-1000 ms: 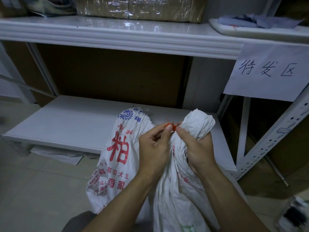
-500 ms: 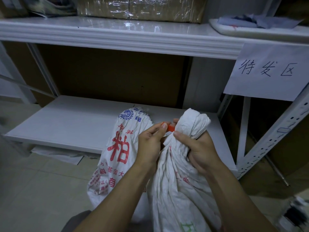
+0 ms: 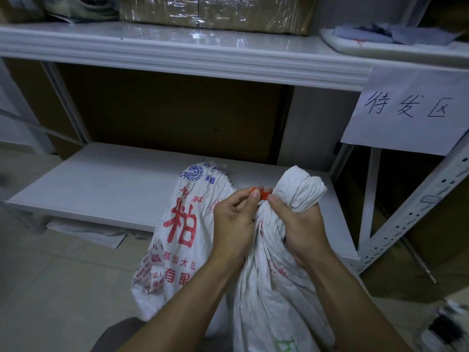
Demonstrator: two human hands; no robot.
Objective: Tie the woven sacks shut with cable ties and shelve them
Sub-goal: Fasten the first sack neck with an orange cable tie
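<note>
Pinching the orange cable tie [image 3: 264, 194], left fingers [image 3: 254, 193]; right fingers [image 3: 273, 199] round the sack neck [image 3: 300, 193], before white shelf [image 3: 114, 179], tiled floor [image 3: 50, 288].

White woven sacks [image 3: 276, 295] with red and blue print, orange cable tie [image 3: 264, 194], white shelf [image 3: 101, 184]

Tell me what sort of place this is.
Probably a warehouse storeroom or dispatch area: white metal shelving, a handwritten paper sign hung on it, and plastic-wrapped cartons on the upper shelf.

Bunched white woven sack [image 3: 279, 288] upright, orange cable tie [image 3: 264, 194] at neck
</note>
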